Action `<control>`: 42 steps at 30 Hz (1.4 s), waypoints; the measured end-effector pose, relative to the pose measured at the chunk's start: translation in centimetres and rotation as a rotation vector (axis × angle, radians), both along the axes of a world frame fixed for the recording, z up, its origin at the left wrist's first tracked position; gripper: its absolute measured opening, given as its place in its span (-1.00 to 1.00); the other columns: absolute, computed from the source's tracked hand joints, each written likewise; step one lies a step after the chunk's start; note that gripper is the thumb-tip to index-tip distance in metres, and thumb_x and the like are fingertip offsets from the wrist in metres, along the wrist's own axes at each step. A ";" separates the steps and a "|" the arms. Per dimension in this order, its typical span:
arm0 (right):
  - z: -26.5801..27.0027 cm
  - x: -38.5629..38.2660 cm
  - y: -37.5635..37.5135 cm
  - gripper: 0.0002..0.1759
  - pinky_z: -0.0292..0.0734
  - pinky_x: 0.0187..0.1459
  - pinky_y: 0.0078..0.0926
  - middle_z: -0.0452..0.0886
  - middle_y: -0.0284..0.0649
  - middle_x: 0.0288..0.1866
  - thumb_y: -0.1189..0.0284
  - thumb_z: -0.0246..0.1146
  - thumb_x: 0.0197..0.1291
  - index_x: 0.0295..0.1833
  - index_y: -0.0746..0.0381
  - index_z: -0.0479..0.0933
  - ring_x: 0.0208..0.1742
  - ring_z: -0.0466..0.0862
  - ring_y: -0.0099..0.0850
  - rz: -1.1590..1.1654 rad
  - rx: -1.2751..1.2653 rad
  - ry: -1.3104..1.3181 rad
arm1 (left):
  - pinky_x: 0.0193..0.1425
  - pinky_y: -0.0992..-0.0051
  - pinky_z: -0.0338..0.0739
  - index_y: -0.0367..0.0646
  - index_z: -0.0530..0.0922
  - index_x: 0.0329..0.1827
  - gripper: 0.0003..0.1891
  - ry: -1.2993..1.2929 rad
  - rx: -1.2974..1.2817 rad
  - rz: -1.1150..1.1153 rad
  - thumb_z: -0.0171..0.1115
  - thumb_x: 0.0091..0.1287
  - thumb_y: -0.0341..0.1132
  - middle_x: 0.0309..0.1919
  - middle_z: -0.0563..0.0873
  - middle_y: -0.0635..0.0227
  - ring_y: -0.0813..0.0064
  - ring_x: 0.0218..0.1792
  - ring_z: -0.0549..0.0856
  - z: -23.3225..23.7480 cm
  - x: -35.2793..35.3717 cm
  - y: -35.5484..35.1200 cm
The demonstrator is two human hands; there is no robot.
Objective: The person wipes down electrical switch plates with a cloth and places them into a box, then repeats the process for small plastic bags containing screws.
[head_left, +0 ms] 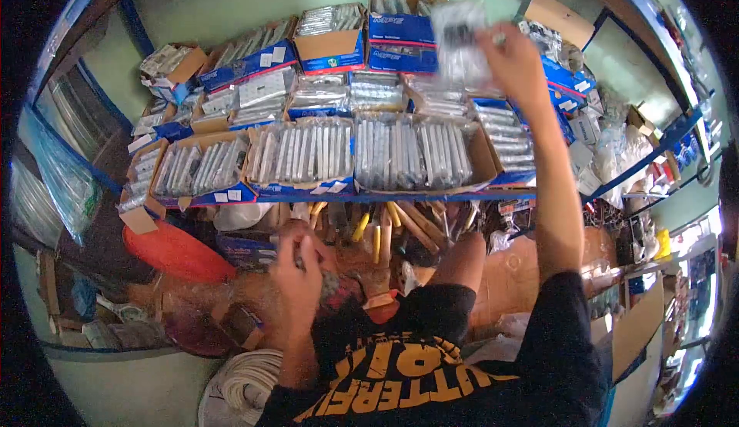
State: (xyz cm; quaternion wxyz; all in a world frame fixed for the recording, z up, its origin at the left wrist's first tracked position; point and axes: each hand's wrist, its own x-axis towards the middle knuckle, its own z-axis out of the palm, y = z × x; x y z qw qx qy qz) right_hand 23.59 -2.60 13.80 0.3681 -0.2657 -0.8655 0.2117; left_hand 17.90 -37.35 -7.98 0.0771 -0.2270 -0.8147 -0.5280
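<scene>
Right hand [514, 56] pinches the clear packet [459, 41] by its side, blurred, over the back of the shelf [308, 197]; packet's long axis runs roughly up-down, broad face toward camera, which end is top can't tell; left hand [297, 259] well apart, below shelf's front edge, fingers curled, grip can't tell

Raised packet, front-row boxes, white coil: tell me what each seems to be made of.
Raised packet: probably thin, clear plastic; it looks see-through, with something dark inside, though blurred.
Front-row boxes: cardboard, apparently printed blue outside; plain matte brown shows inside.
White coil: smooth, perhaps plastic-sheathed cable or tubing, judging by its even, rounded loops; its core is hidden.
</scene>
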 end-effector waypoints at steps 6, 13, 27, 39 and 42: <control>3.6 -16.6 15.5 -0.55 0.58 -0.48 -0.40 0.62 -0.09 -0.60 0.13 0.13 0.21 -0.21 0.39 0.53 -0.65 0.66 -0.30 0.005 0.099 -0.124 | -0.21 0.40 0.56 -0.26 0.56 -0.01 -0.71 -0.174 0.025 -0.399 0.09 0.41 -0.21 -0.28 0.70 0.15 0.34 -0.28 0.72 -1.7 1.6 3.7; 2.6 -24.3 18.3 -0.70 0.64 -0.23 -0.34 0.69 -0.14 -0.46 0.31 0.13 0.05 -0.29 0.32 0.62 -0.50 0.72 -0.32 -0.141 0.207 -0.383 | -0.28 0.40 0.57 -0.14 0.50 0.15 -0.60 -0.413 -0.176 -0.529 0.01 0.45 -0.05 -0.23 0.72 0.20 0.36 -0.41 0.71 -2.7 0.4 4.7; 0.8 -26.7 21.9 -0.59 0.48 -0.67 -0.39 0.53 -0.14 -0.67 0.22 0.17 0.09 -0.45 0.43 0.49 -0.72 0.55 -0.38 0.077 0.198 -0.687 | 0.06 0.42 0.51 -0.22 0.49 0.12 -0.66 -0.460 -0.234 -0.526 0.04 0.45 -0.16 -0.10 0.70 0.15 0.28 -0.04 0.69 -4.4 -1.2 5.7; -3.2 -27.5 21.5 -0.71 0.60 -0.11 -0.08 0.66 0.17 -0.25 0.41 0.16 0.01 -0.23 0.39 0.63 -0.17 0.69 0.05 -0.092 0.496 -0.657 | -0.11 0.34 0.57 -0.20 0.51 0.10 -0.67 -0.292 -0.246 -0.509 0.09 0.42 -0.18 -0.16 0.70 0.11 0.18 -0.17 0.71 -5.3 -1.0 5.6; -5.2 -26.5 21.6 -0.72 0.59 -0.06 -0.08 0.66 0.12 -0.14 0.41 0.14 0.04 -0.19 0.32 0.64 -0.08 0.68 0.02 -0.148 0.576 -0.463 | -0.22 0.30 0.60 -0.20 0.52 0.08 -0.68 -0.307 -0.217 -0.480 0.12 0.39 -0.19 -0.22 0.72 0.12 0.13 -0.26 0.73 -5.0 -0.9 5.7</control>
